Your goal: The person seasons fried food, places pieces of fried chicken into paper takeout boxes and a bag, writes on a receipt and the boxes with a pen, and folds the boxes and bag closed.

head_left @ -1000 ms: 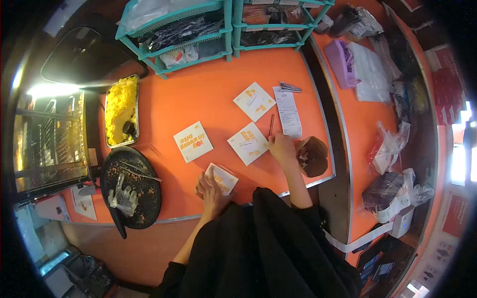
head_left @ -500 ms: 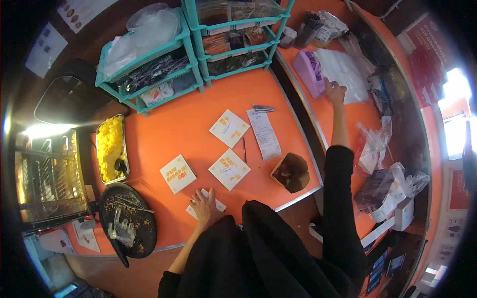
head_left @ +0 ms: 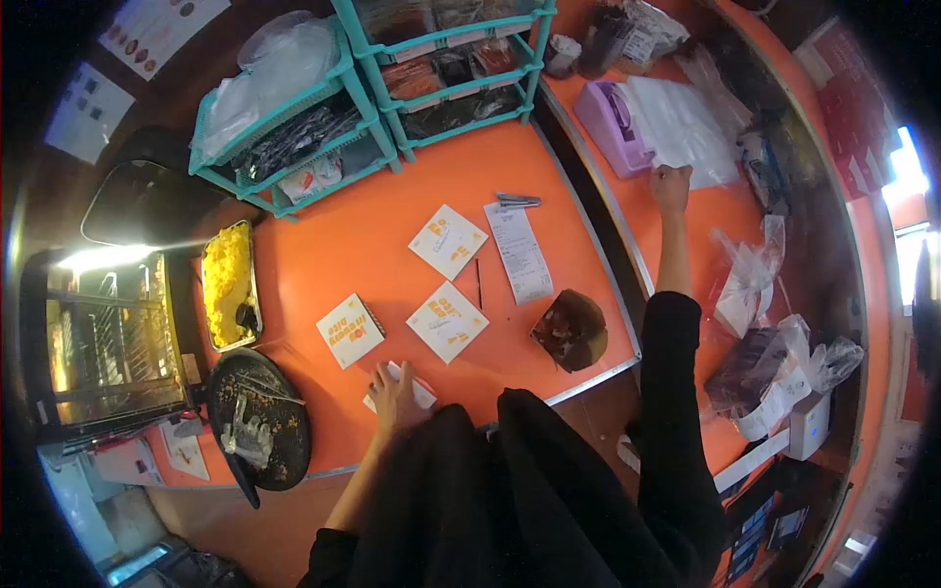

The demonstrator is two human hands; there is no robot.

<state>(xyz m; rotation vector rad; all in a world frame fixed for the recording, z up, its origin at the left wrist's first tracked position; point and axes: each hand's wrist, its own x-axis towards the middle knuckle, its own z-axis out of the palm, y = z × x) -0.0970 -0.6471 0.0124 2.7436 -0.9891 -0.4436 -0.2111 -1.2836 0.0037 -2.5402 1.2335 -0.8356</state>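
Observation:
My left hand [head_left: 397, 400] lies spread on a small white box [head_left: 422, 393] at the counter's front edge, fingers slightly bent. Parts of the box stick out around the hand. Far to the right, my right hand [head_left: 672, 188] is closed in a fist beside the lower edge of a stack of clear plastic bags [head_left: 676, 122]. A purple plastic holder [head_left: 610, 132] stands just left of these bags. I cannot make out what, if anything, the fist holds. Several printed white boxes, including one with orange lettering [head_left: 350, 331], lie on the orange counter [head_left: 323, 245].
A receipt [head_left: 520, 257] with a pen-like item lies near an open brown carton [head_left: 570, 333]. At left are a tray of yellow food [head_left: 228, 284] and a black pan [head_left: 279, 431] with a plastic glove. Teal racks [head_left: 387, 98] stand behind. A gap separates the two counters.
My right hand has closed from an extended-finger pose and shifted slightly relative to the bags and purple holder. My left hand stays on the small box. The whole view has tilted slightly.

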